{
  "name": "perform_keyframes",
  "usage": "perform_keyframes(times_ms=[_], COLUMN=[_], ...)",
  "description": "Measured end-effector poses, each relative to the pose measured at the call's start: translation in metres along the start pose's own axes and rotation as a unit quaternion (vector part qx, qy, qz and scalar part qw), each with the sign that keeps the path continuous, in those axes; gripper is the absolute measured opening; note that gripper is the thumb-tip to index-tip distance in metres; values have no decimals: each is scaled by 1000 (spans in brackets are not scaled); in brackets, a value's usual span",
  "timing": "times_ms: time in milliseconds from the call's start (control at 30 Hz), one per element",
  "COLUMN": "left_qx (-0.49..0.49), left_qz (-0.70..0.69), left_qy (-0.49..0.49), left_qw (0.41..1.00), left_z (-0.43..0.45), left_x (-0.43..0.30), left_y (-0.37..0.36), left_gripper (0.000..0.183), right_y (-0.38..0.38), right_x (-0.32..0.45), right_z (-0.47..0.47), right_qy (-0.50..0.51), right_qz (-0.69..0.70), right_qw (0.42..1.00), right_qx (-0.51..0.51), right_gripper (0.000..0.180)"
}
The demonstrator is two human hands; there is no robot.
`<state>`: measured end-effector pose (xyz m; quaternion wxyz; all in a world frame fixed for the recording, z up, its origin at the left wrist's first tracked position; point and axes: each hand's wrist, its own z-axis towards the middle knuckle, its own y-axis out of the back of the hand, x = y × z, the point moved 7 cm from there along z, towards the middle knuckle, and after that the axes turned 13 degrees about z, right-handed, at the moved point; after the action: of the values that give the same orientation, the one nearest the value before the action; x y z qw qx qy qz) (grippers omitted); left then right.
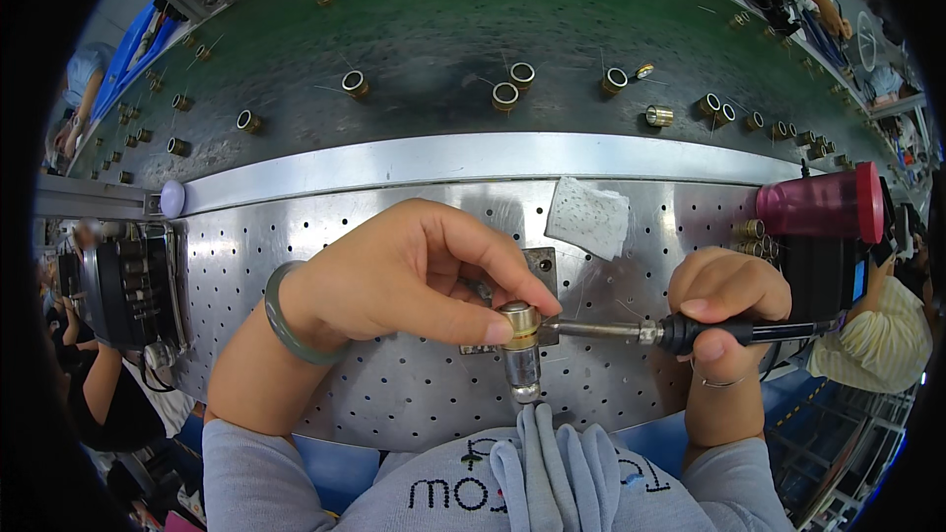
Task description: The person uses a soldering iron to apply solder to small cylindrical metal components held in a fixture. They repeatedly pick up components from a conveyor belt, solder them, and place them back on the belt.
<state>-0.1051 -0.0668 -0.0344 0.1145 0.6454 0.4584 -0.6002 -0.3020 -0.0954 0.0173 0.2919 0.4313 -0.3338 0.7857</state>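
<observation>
My left hand (414,277) pinches a small gold and silver metal cylinder (519,319) between thumb and index finger. The cylinder sits at the upper end of a shiny round metal post (522,368), near my body. From the right, my right hand (728,299) grips a soldering iron (602,330) by its black handle. Its tip points left at the cylinder's side, close to my left index fingertip; whether they touch is unclear. Behind the cylinder, a flat metal fixture plate (545,263) is partly covered by my left hand.
A perforated metal worktop (414,391) lies under my hands, bearing a whitish pad (589,219). Across a metal rail (458,159), a green conveyor belt (414,37) carries several wired metal rings (355,83). At right stand a pink cup (813,202) and a black box (809,281). Co-workers sit on both sides.
</observation>
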Motion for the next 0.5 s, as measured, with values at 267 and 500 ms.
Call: perform_keyframes(times_ms=[267,500], left_qx=[-23,26], left_qz=[-94,-3], left_qy=[-33,12], left_qw=[995,1000], left_z=[6,3], left_x=[-3,5], left_y=[3,3], left_gripper=[62,34], right_y=[12,2], right_x=[0,-3], right_z=[-4,-3], right_qy=[-7,-17], right_qz=[32,63], right_qw=[999,998], right_qx=[-42,-26], right_gripper=[20,25])
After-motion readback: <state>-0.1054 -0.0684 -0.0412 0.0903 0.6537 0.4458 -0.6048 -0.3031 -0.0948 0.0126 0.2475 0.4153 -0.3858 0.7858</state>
